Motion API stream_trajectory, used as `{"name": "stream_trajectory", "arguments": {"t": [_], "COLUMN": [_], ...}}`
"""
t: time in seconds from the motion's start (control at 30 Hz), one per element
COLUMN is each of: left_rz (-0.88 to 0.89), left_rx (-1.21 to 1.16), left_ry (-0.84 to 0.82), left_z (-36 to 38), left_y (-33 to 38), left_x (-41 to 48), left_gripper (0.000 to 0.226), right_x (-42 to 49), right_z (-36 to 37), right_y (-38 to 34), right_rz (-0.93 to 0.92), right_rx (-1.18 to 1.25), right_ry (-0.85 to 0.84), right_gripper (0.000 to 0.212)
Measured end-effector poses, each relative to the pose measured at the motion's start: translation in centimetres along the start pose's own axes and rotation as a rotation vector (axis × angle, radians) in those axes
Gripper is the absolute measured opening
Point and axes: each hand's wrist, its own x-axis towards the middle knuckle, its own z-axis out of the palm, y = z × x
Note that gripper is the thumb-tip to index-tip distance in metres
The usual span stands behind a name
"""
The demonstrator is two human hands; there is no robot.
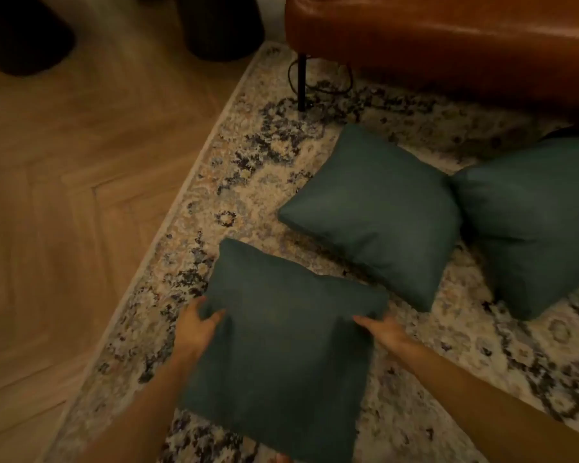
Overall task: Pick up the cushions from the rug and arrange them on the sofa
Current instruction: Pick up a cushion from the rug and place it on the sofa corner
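Nearest cushion pinched at opposite edges, my left hand and right hand closed on fabric for an even lift; two cushions lie beyond on rug, sofa farther.

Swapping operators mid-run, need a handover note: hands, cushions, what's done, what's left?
Left hand: shut on the near cushion, gripping its left edge.
Right hand: shut on the same cushion's right edge.
Middle cushion and right cushion lie on the rug, corners about touching, unheld.
Sofa is at top right; no cushion shows on the part in view.
Done: first cushion gripped.
Left: carry it to the sofa, then fetch and arrange the other two.
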Motion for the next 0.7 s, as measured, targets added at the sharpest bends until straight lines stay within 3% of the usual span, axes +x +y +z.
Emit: {"name": "stream_trajectory", "arguments": {"t": [0.13,0.23,0.37,0.47,0.5,0.63,0.7], "left_rz": [-0.102,-0.136,-0.155,-0.178,-0.183,-0.176,-0.171], "left_rx": [-0.062,-0.127,-0.161,-0.152,-0.144,-0.158,-0.154], "left_ry": [-0.026,-0.064,0.006,0.021,0.029,0.038,0.02], "left_z": [0.8,2.0,2.4,2.2,1.9,0.2,-2.0], "left_y": [-0.2,-0.1,0.4,1.0,1.5,4.5,7.3], "left_x": [1.1,1.0,-0.4,-2.7,-3.8,-8.4,-11.1], "left_gripper": [0.09,0.088,0.088,0.09,0.091,0.098,0.101], "right_x": [2.0,2.6,1.0,-0.7,-1.2,-5.9,-9.3], "right_z": [0.9,1.5,1.3,0.8,0.5,-1.9,-4.2], "right_y": [0.7,1.8,1.3,1.3,1.3,-2.1,-4.9], "right_rz": [0.158,0.178,0.155,0.102,0.08,0.048,0.023], "right_rx": [0.117,0.157,0.145,0.163,0.174,0.172,0.147], "right_ry": [-0.053,-0.047,0.009,0.051,0.062,0.096,0.088], "right_gripper": [0.092,0.097,0.092,0.131,0.135,0.105,0.102]}}
